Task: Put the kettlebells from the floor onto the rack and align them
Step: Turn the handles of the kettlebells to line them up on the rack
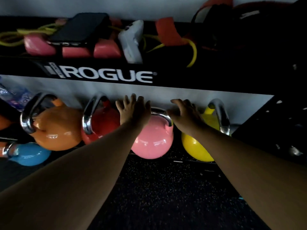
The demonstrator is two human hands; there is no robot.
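**Both hands open over the pink bell**

Rack (pixel 106 77): lower shelf holds orange (pixel 58 128), red (pixel 101 123), pink bell (pixel 152 140) and yellow (pixel 197 146) in a row. Pink upright, handle running left-right. Both arms extended. Left hand (pixel 132 110) splayed wide; right hand (pixel 184 112) open, fingers curved, flanking the handle. Contact unclear.

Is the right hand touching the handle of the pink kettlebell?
Cannot tell. In the head view the right hand overlaps the right end of the pink kettlebell handle, fingers spread, but blur hides any contact.
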